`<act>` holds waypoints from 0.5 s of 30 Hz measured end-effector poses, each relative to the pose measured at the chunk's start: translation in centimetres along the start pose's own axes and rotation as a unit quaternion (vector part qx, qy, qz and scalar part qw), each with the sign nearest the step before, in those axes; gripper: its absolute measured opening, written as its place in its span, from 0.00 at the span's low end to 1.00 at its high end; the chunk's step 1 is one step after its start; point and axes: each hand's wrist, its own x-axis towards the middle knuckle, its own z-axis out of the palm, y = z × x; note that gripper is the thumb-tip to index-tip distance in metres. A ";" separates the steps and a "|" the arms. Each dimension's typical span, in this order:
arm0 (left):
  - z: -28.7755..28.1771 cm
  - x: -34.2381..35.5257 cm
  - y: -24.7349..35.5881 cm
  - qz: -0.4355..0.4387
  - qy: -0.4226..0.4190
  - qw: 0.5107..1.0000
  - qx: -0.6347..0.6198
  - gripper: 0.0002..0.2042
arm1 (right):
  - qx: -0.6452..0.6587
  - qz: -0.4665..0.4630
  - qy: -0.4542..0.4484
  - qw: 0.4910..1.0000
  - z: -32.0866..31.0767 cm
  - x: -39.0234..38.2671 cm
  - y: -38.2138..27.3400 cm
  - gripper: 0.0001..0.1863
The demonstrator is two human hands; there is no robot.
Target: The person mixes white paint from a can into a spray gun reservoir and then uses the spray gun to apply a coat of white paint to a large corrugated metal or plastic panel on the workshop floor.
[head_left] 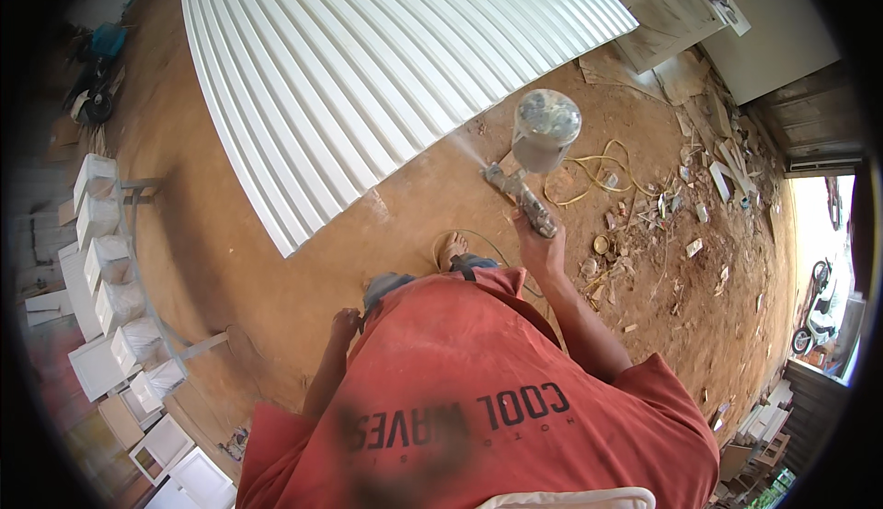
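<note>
While we are looking down past our red shirt [478, 399], we are keeping our left hand [345, 320] low by our thigh, well short of the spray gun; its fingers seem curled, though we cannot tell whether they are clenched or loose, and it is holding nothing we can see. Beyond it, our right hand [541, 250] is gripping the spray gun [526, 198] by its handle, fingers wrapped around it. The metal cup [546, 128] is sitting on top of the gun, so we are judging the tool top-heavy, rigid and best held at the handle, with the cup kept upright. Just past the nozzle, a fine mist is reaching the near edge of the white ribbed panel [386, 68] lying on the dirt floor [276, 261]. Right of the gun, a yellow hose [598, 173] is coiling among wood scraps.
</note>
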 end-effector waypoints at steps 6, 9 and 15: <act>1.6 -1.1 -1.7 -0.035 0.042 0.994 -0.091 0.16 | 0.089 0.032 -0.179 0.979 0.6 -3.1 -2.7 0.12; 1.2 -0.8 -0.4 -0.017 -0.017 0.999 0.028 0.16 | 0.083 -0.024 -0.130 0.988 0.5 -2.2 -0.7 0.12; 0.0 -0.8 2.5 -0.031 -0.085 0.992 0.090 0.13 | 0.024 0.059 0.042 0.997 -2.7 2.4 0.7 0.13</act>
